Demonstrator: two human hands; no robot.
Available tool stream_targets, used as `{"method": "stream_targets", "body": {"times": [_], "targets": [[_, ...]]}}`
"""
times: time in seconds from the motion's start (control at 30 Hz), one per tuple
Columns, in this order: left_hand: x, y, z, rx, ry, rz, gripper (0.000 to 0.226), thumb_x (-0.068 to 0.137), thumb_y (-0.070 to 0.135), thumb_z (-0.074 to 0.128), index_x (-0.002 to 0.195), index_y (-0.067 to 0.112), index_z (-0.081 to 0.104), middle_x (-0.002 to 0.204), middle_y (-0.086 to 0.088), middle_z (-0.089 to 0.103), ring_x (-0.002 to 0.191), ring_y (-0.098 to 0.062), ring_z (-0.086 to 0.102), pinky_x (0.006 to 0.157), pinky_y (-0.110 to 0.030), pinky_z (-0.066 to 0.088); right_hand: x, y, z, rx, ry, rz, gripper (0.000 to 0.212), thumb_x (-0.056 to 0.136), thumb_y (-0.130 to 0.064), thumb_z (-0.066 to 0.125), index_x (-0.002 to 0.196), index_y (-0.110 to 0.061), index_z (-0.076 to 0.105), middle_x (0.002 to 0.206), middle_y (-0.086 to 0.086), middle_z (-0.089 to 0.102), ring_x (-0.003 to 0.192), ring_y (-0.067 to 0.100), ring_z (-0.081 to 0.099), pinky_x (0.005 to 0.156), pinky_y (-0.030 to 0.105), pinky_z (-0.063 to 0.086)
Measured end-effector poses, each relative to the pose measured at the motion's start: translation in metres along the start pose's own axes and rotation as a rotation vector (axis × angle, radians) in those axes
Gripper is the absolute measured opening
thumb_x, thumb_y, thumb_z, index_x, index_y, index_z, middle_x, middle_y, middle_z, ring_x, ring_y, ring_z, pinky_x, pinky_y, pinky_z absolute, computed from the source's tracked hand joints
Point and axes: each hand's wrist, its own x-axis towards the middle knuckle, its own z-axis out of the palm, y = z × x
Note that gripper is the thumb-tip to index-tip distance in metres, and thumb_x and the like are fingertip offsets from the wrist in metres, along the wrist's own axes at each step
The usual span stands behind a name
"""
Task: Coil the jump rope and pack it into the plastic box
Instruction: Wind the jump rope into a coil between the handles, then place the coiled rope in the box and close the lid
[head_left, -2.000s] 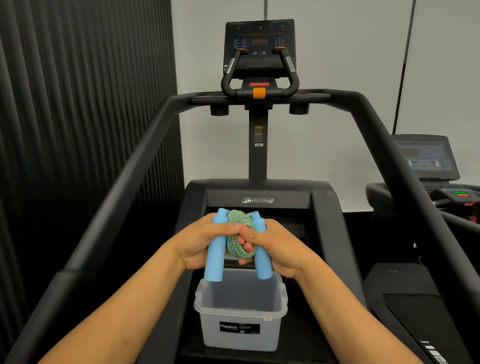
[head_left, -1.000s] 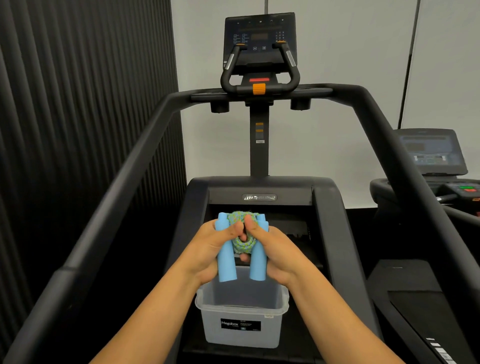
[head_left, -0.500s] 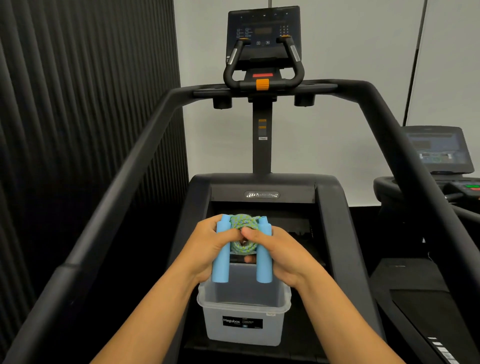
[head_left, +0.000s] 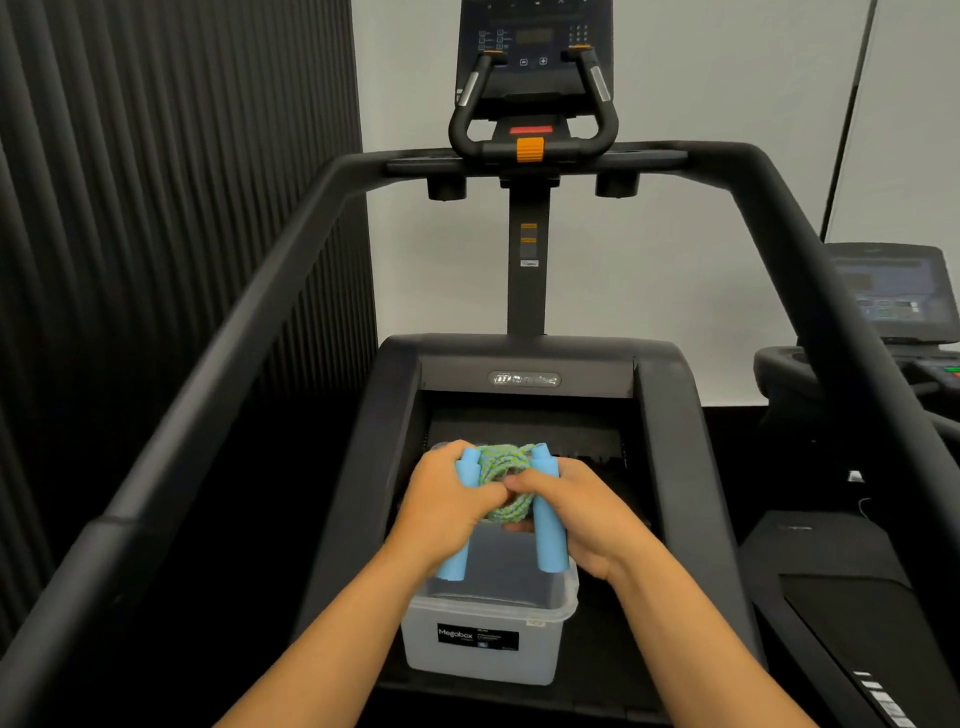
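My left hand (head_left: 449, 506) is closed around the left blue foam handle; my right hand (head_left: 576, 512) is closed around the right one, fingertips of both meeting over the middle. Between them sits the jump rope (head_left: 506, 480), its green-and-blue cord bunched into a tight coil, handles pointing down and toward me. The bundle is held just above the open plastic box (head_left: 485, 642), handle ends level with or slightly inside its rim; whether they touch the box, I cannot tell. Box is translucent, with a black "Megabox" label on the near wall.

Box stands on the dark deck of a black exercise machine (head_left: 524, 382). Side rails (head_left: 218, 358) run up on either side of me to a crossbar, with a centre post, looped grips and a console (head_left: 530, 47) above. Left: a dark ribbed wall (head_left: 156, 208). Ahead: a pale grey wall. Right: a second machine (head_left: 883, 296) with a lit screen.
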Motion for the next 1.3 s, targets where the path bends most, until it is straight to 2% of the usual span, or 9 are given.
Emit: {"method": "stream_targets", "body": {"times": [0.2, 0.4, 0.5, 0.63, 0.73, 0.87, 1.0, 1.2, 1.3], "targets": [[0.012, -0.010, 0.025, 0.232, 0.055, 0.081, 0.028, 0.074, 0.015, 0.078, 0.082, 0.000, 0.056, 0.067, -0.005, 0.057, 0.058, -0.011, 0.042, 0.048, -0.020, 0.034, 0.013, 0.017, -0.014, -0.097, 0.108, -0.016, 0.018, 0.089, -0.010, 0.065, 0.103, -0.009, 0.077, 0.101, 0.016, 0.078, 0.085, 0.020, 0.071, 0.081, 0.039, 0.062], [0.030, -0.038, 0.023, -0.225, -0.024, -0.224, 0.037, 0.066, 0.013, 0.070, 0.097, -0.006, 0.065, 0.078, -0.011, 0.062, 0.071, -0.022, 0.054, 0.058, -0.032, 0.043, 0.034, 0.033, -0.028, -0.241, 0.143, 0.029, 0.004, 0.083, -0.016, 0.067, 0.082, -0.012, 0.068, 0.072, 0.004, 0.058, 0.066, 0.016, 0.050, 0.059, 0.032, 0.044], [0.047, -0.060, 0.023, -0.387, -0.105, -0.333, 0.034, 0.077, 0.009, 0.069, 0.107, -0.006, 0.067, 0.086, -0.010, 0.066, 0.071, -0.017, 0.057, 0.054, -0.025, 0.044, 0.057, 0.045, -0.036, -0.238, 0.141, 0.060, 0.007, 0.083, -0.020, 0.066, 0.084, -0.013, 0.067, 0.078, 0.007, 0.053, 0.069, 0.018, 0.047, 0.060, 0.033, 0.042], [0.080, -0.096, 0.019, -0.460, -0.160, -0.407, 0.018, 0.077, 0.010, 0.071, 0.095, 0.008, 0.073, 0.083, -0.005, 0.069, 0.067, -0.014, 0.058, 0.055, -0.025, 0.044, 0.097, 0.070, -0.039, -0.152, 0.142, 0.140, 0.029, 0.079, -0.023, 0.069, 0.097, 0.000, 0.071, 0.084, 0.009, 0.058, 0.071, 0.020, 0.049, 0.056, 0.030, 0.044], [0.109, -0.121, 0.013, -0.465, -0.209, -0.423, 0.019, 0.073, 0.014, 0.074, 0.092, 0.012, 0.074, 0.081, -0.002, 0.070, 0.066, -0.011, 0.060, 0.056, -0.025, 0.043, 0.130, 0.086, -0.037, -0.100, 0.160, 0.167, 0.013, 0.086, -0.015, 0.066, 0.093, -0.009, 0.075, 0.082, 0.002, 0.068, 0.069, 0.014, 0.056, 0.057, 0.027, 0.047], [0.150, -0.155, 0.007, -0.317, -0.190, -0.368, 0.014, 0.086, 0.004, 0.070, 0.100, 0.002, 0.069, 0.077, 0.000, 0.068, 0.064, -0.009, 0.060, 0.056, -0.023, 0.046, 0.174, 0.107, -0.036, -0.043, 0.262, 0.201, 0.011, 0.086, -0.012, 0.066, 0.092, -0.009, 0.076, 0.086, 0.003, 0.071, 0.073, 0.015, 0.059, 0.056, 0.027, 0.050], [0.173, -0.193, 0.014, -0.157, -0.136, -0.291, 0.006, 0.081, 0.002, 0.069, 0.086, 0.001, 0.066, 0.075, -0.006, 0.063, 0.064, -0.016, 0.057, 0.053, -0.024, 0.050, 0.202, 0.140, -0.036, -0.039, 0.362, 0.247, 0.013, 0.086, -0.011, 0.067, 0.094, -0.005, 0.074, 0.084, 0.007, 0.068, 0.069, 0.017, 0.056, 0.055, 0.029, 0.048], [0.186, -0.249, 0.035, -0.157, -0.143, -0.422, 0.037, 0.068, 0.015, 0.070, 0.091, -0.012, 0.061, 0.075, -0.015, 0.058, 0.069, -0.022, 0.054, 0.061, -0.036, 0.049, 0.229, 0.193, -0.048, 0.010, 0.458, 0.381, 0.026, 0.086, -0.009, 0.065, 0.109, 0.004, 0.069, 0.088, 0.012, 0.066, 0.070, 0.019, 0.058, 0.053, 0.028, 0.050], [0.191, -0.276, 0.050, -0.169, -0.187, -0.536, 0.025, 0.078, 0.004, 0.072, 0.096, -0.013, 0.065, 0.078, -0.016, 0.060, 0.071, -0.023, 0.055, 0.061, -0.034, 0.047, 0.237, 0.219, -0.058, 0.030, 0.454, 0.459, 0.027, 0.088, -0.010, 0.067, 0.111, 0.002, 0.069, 0.091, 0.011, 0.069, 0.076, 0.020, 0.063, 0.058, 0.029, 0.055]]}}
